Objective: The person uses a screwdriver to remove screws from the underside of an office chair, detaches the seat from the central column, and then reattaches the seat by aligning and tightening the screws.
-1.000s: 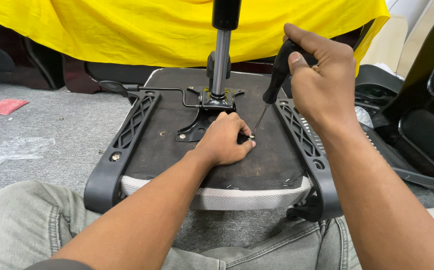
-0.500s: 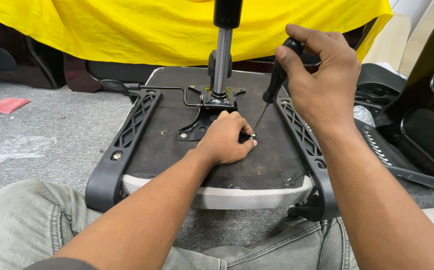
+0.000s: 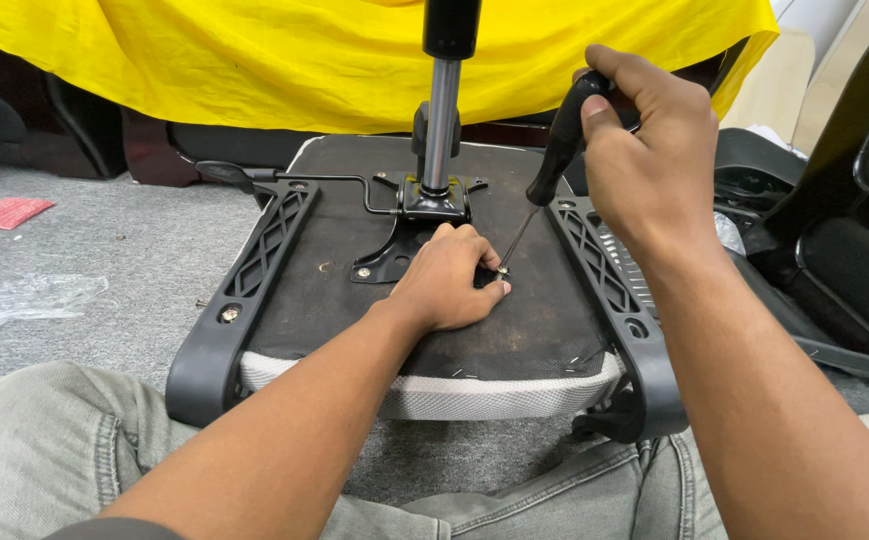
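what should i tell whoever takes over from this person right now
Right hand: fist shut on the black-handled screwdriver, tip down at a screw.
Left hand: flat on the upturned chair seat, fingers steadying that screw.
Done: mounting plate with gas cylinder sits on the seat; one screw already in the plate.
Left: the screw under the tip is not yet seated.

View: single head camera, no second view to share.
Facing: forward and down, over own knees.
Range: close; upturned chair seat (image 3: 354, 290) fills the middle, yellow cloth (image 3: 254, 60) far.
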